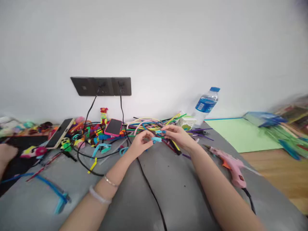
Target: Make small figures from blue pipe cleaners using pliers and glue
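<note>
My left hand (139,144) and my right hand (176,134) meet over a grey cloth surface (168,183). Both pinch a small light-blue strip (157,139) between their fingertips. My right hand's fingers also touch another blue piece (160,132) just above it. A heap of coloured plastic strips (146,125) lies right behind the hands. Two bracelets circle my left wrist (106,189).
A pink glue gun (232,165) lies at the right, its cable trailing off. A black cable (149,186) runs from the wall sockets (101,86) across the cloth. A pink-cased phone (113,127), a second phone (59,132), a water bottle (207,102), green sheet (235,133).
</note>
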